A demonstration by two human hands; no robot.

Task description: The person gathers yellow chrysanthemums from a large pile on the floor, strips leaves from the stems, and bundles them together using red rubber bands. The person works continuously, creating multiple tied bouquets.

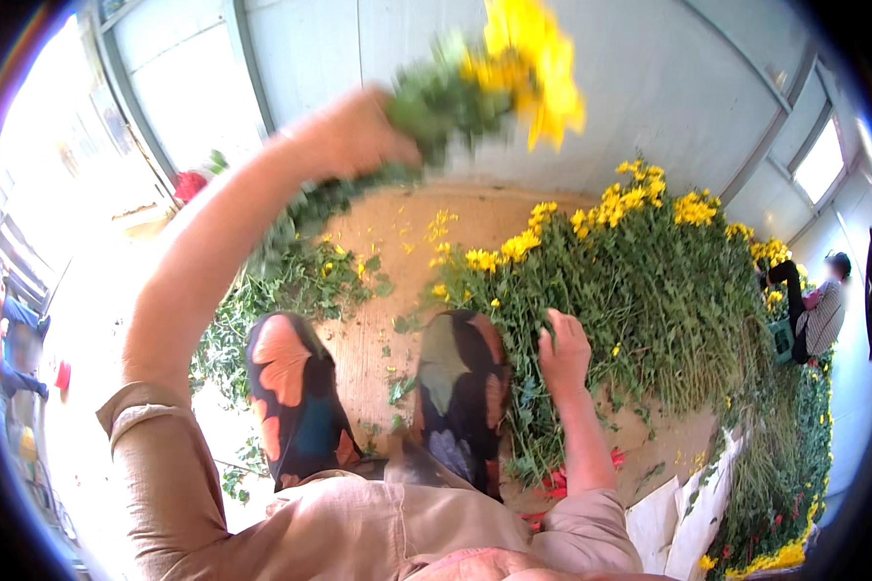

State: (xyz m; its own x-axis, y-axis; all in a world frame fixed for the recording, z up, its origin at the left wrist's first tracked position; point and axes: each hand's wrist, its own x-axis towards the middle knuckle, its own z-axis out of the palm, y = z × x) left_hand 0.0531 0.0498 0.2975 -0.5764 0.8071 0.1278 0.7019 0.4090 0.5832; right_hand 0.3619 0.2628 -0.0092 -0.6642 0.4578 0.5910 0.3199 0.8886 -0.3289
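Note:
My left hand [373, 131] is raised in front of the wall, its arm stretched up and blurred by motion. Its fingers are closed round the leafy green stems of a bunch of yellow chrysanthemums [543, 73], whose blooms point to the right. Low on the right, my right hand [565, 353] is at the near left edge of a big heap of cut yellow chrysanthemums [669, 290]. Its fingers are loosely bent and apart beside the leaves, and I see no stem held in them.
Stripped leaves [291, 290] lie in a pile left of my patterned knees [295, 397]. Fallen petals dot the tan floor [397, 252]. White sheeting [683, 518] lies at the lower right. A person [824, 315] sits at the far right; another [15, 349] is at the left edge.

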